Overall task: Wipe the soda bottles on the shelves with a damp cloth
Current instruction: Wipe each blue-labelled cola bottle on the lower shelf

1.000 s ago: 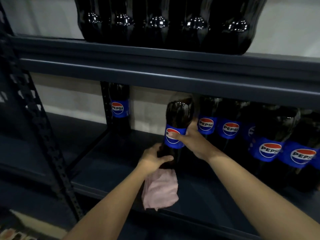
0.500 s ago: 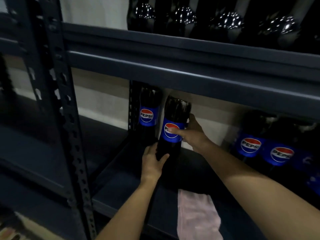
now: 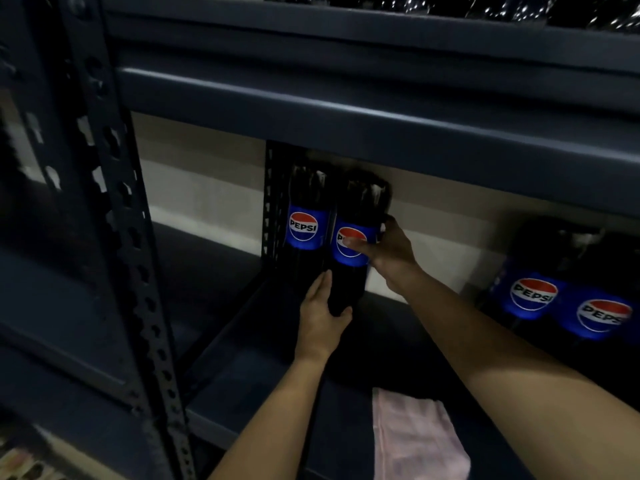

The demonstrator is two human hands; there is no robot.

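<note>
Both hands grip one dark soda bottle (image 3: 349,244) standing upright at the back left corner of the lower shelf (image 3: 249,368). Left hand (image 3: 320,317): fingers and thumb curl round the bottle's lower body, thumb on the right side near the base. Right hand (image 3: 388,251): wraps the bottle at the height of its blue label, thumb lying across the red, white and blue emblem, fingers passing behind. Held bottle: touching or just beside a second upright bottle (image 3: 304,230), which stands against the perforated rear upright (image 3: 272,202) at the shelf's back left corner; its label faces forward and reads PEPSI. Pink cloth (image 3: 415,441): lies flat at the front edge of the same shelf, right of the left forearm, apart from both hands and held by neither. Two further labelled bottles (image 3: 568,306) stand toward the right end of the shelf, well apart from the held one. Upper shelf beam (image 3: 346,116) spans overhead, carrying more dark bottles (image 3: 485,5) at the top edge. Front perforated post (image 3: 114,188) rises at the left.
</note>
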